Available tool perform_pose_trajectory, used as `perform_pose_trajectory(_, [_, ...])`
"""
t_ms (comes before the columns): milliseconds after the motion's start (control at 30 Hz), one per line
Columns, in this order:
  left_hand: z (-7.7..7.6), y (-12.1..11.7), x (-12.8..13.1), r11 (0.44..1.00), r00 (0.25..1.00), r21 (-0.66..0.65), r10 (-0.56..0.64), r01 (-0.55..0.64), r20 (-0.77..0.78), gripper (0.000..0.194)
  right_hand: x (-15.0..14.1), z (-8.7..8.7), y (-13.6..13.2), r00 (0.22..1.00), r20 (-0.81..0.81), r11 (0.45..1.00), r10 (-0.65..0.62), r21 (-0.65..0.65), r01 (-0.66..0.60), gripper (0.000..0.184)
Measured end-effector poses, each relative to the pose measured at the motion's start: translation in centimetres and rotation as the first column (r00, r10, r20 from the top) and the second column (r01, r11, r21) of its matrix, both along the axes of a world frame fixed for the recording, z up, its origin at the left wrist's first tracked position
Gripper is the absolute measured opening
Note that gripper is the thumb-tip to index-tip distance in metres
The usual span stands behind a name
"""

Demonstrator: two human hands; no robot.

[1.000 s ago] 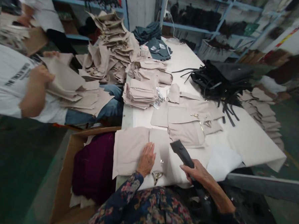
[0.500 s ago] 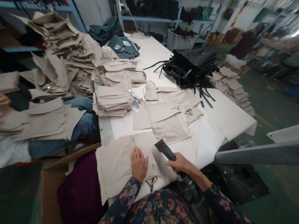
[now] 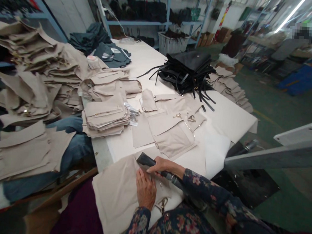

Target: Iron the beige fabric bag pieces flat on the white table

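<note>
My left hand (image 3: 145,189) lies flat, fingers stretched, on a beige fabric piece (image 3: 115,193) at the near edge of the white table (image 3: 231,121). Just above it my right hand (image 3: 163,166) is closed around the handle of a dark flat-nosed tool (image 3: 146,161), whose tip rests on the same fabric piece close to my left fingertips. A gold metal clasp (image 3: 163,205) hangs from the fabric near my left wrist. More beige pieces with gold fittings (image 3: 171,131) lie beyond the tool.
A neat stack of beige pieces (image 3: 106,118) and big loose heaps (image 3: 38,76) fill the left. Black bags with straps (image 3: 187,71) sit at the far middle, dark green cloth (image 3: 107,53) behind. A seated person's jeans (image 3: 71,144) show at left. A grey bar (image 3: 271,156) juts in at right.
My right hand has swung the tool left and down onto the fabric beside my left hand. The camera has turned right, so the person at left is mostly out of view.
</note>
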State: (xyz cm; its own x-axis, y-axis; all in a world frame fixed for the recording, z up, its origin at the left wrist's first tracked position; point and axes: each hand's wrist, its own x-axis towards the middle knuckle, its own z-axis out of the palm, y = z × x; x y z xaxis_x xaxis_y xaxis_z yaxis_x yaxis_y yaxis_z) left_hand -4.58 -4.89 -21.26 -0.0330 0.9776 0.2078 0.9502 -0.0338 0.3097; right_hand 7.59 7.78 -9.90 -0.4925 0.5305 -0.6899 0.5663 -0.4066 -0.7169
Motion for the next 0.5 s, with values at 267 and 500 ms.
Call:
perform_pose_trajectory(267, [0.4, 0.3, -0.2, 0.998, 0.993, 0.019, -0.06, 0.062, -0.098, 0.057, 0.8, 0.8, 0.4, 0.991, -0.053, 0.992, -0.125, -0.006, 0.125, 0.031])
perform_pose_trajectory(500, [0.7, -2.5, -1.5, 0.956, 0.947, 0.032, -0.282, 0.29, -0.155, 0.057, 10.5, 3.7, -5.0, 0.957, -0.028, 0.953, -0.289, 0.093, 0.29, 0.028])
